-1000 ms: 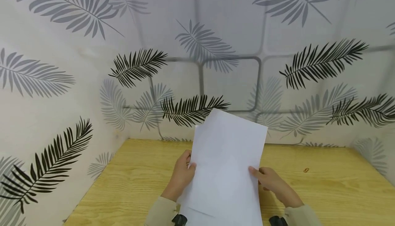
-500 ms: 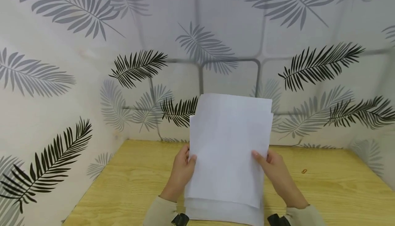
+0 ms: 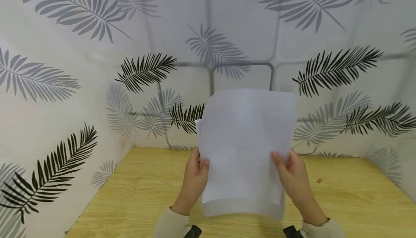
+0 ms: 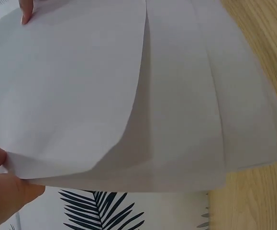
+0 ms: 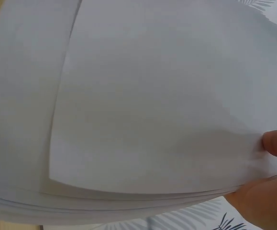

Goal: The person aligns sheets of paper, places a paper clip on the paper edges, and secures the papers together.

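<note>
Several loose sheets of white paper (image 3: 243, 140) are held up over the table, blank on the side that shows. My left hand (image 3: 195, 174) pinches their left edge, thumb in front and fingers behind. On the right edge my right hand (image 3: 294, 176) grips them the same way, its thumb lying flat on the front sheet. The sheets are unevenly stacked: in the left wrist view the front sheet (image 4: 66, 91) curls away from those behind, whose lower ends fan out. In the right wrist view several layered edges show under the top sheet (image 5: 167, 105).
A small orange-brown paper clip (image 3: 320, 181) lies on the wood-grain table (image 3: 139, 187), right of my right hand. Behind the table and along its left side stands a wall (image 3: 97, 68) covered in a leaf pattern.
Both hands have raised the sheets and moved a little away from me. The right hand has shifted up the right edge, and the top of the front sheet has straightened and risen.
</note>
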Demonstrator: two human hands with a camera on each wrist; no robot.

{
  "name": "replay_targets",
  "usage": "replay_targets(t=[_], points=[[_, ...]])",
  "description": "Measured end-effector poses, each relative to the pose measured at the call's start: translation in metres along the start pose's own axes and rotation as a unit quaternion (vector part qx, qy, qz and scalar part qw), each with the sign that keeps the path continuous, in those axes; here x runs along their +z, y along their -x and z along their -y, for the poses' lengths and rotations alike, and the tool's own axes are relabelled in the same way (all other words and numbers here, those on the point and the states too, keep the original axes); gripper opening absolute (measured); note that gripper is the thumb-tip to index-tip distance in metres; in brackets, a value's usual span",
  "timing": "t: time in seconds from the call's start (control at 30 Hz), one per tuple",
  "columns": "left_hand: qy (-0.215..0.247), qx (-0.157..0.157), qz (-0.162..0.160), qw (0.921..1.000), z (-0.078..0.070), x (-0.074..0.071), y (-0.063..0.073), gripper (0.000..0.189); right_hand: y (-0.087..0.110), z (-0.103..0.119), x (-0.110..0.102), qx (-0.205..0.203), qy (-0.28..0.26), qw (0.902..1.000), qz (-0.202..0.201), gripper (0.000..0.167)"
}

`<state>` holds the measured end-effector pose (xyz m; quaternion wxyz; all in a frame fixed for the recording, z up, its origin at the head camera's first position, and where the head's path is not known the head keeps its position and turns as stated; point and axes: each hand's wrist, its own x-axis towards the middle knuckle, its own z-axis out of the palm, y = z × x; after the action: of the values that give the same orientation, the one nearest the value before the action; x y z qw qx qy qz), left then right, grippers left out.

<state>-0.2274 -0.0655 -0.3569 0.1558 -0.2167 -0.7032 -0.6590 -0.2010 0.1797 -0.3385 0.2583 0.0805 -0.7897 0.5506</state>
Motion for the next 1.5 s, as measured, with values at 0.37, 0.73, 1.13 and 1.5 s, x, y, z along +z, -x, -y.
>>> replay_targets(t=[0.37, 0.73, 1.13, 1.5], points=[[-0.017, 0.077, 0.009, 0.9968, 0.009, 0.017, 0.002, 0.029, 0.005, -0.01, 0.007, -0.054, -0.066, 0.9957, -0.035, 0.02], [-0.013, 0.038, 0.022, 0.9989, 0.019, 0.021, 0.004, 0.041, 0.007, -0.021, 0.009, 0.001, -0.082, 0.9964, -0.025, 0.026], [-0.044, 0.003, 0.013, 0.9989, 0.024, 0.026, 0.008, 0.04, 0.008, -0.025, 0.011, 0.02, -0.076, 0.9969, -0.003, 0.031], [-0.031, -0.046, 0.025, 0.9981, 0.031, 0.027, 0.009, 0.033, 0.007, -0.034, 0.011, 0.036, -0.062, 0.9972, 0.023, 0.038]])
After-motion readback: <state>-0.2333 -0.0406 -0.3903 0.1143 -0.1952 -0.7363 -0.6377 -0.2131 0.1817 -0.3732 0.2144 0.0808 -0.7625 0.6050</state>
